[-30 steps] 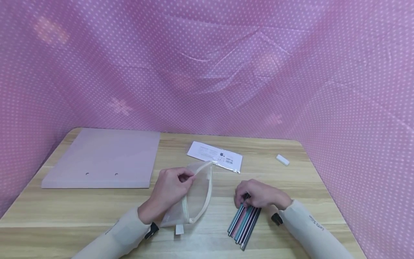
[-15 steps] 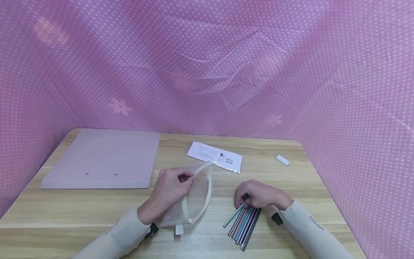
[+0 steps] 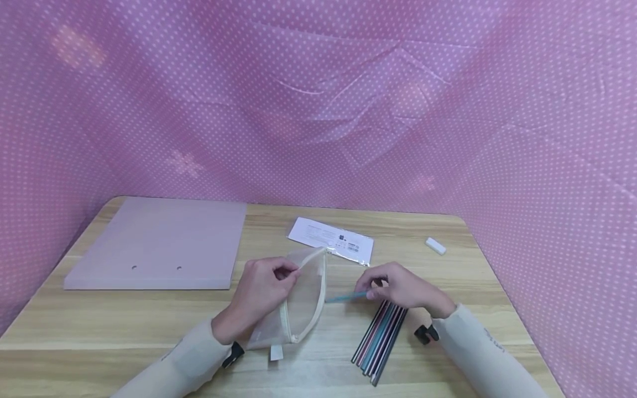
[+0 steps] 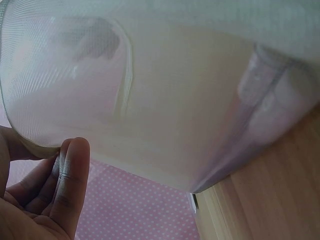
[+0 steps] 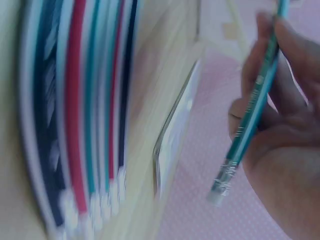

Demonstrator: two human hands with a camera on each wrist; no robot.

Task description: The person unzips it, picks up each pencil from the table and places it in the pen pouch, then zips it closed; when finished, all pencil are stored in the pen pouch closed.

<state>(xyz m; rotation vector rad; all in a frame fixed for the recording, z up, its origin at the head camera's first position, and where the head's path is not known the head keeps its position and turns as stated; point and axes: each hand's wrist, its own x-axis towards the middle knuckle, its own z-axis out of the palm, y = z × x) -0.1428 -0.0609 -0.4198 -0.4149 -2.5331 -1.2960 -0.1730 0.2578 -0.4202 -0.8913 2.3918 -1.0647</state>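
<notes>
My left hand (image 3: 264, 290) pinches the upper edge of a sheer cream zip pouch (image 3: 304, 301), whose mouth gapes toward the right. In the left wrist view the thumb and fingertips (image 4: 77, 150) meet at the edge of its see-through mesh (image 4: 165, 100). Between thumb and fingers, my right hand (image 3: 400, 286) holds a teal pencil (image 3: 346, 297); its far end reaches the pouch's opening. The right wrist view shows this pencil's eraser end (image 5: 220, 187) pointing back toward the wrist. Just below the right hand, several pencils (image 3: 380, 344) in dark, red and teal lie side by side on the table.
A flat white packet (image 3: 330, 239) with printing and a barcode lies behind the pouch. A white eraser (image 3: 435, 246) is at the back right. At the left lies a large pale board (image 3: 164, 243) with two small holes. Pink dotted cloth (image 3: 318, 110) hangs behind the wooden table (image 3: 164, 326).
My right hand has drawn one teal pencil out of the row, lifted slightly and swung its end left to the pouch's mouth. The left hand and pouch have stayed put.
</notes>
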